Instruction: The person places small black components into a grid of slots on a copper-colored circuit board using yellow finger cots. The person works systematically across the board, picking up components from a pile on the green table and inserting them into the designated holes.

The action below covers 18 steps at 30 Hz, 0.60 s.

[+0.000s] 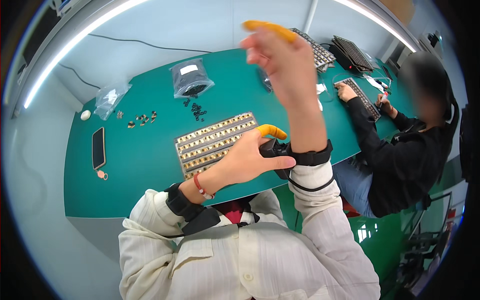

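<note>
My right hand [280, 60] is raised above the green table [140, 155], fingers spread and blurred, an orange finger cot on one fingertip. My left hand [250, 157] reaches across and grips the black wrist strap device [305, 157] on my right wrist, with an orange finger cot on its index finger. Just behind my left hand lies a grey tray [215, 142] with rows of small gold-coloured parts.
Small black and brown parts [197, 111] lie scattered on the table by a dark bag [190, 77] and a clear bag [111, 97]. A phone [98, 147] rests at the left. At the right, another person in black [400, 150] works over more trays [362, 97].
</note>
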### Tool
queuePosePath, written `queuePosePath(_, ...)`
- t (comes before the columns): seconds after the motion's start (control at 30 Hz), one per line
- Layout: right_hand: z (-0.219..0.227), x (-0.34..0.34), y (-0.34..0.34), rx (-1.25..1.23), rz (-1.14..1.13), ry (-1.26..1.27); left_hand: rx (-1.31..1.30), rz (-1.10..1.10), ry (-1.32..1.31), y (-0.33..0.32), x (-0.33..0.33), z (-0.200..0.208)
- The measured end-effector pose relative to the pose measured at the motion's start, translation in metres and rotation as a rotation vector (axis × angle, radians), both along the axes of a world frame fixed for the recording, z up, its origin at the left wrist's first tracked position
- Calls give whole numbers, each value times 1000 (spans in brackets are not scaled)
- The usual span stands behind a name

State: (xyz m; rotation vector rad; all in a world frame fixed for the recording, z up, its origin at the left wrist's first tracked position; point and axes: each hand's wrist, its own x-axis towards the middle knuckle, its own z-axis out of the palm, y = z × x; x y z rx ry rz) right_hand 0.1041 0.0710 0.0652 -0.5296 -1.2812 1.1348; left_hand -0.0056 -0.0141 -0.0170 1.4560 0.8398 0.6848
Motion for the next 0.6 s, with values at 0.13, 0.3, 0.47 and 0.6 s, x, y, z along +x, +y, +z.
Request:
queuePosePath(0.13,-4,32,29,-235,651,765,169,32,-2,6,5,8)
queuePosePath(0.3,-32,23,40,-185,146,283,26,-11,45,14,-17,6)
queuePosePath(0.47,-79,69,13,97,-410,-826,-259,387,-26,10,-120,-26)
queuePosePath(0.6,-122,121,-4,-30,-579,-1125,-525,625,-120,-30,-207,-61)
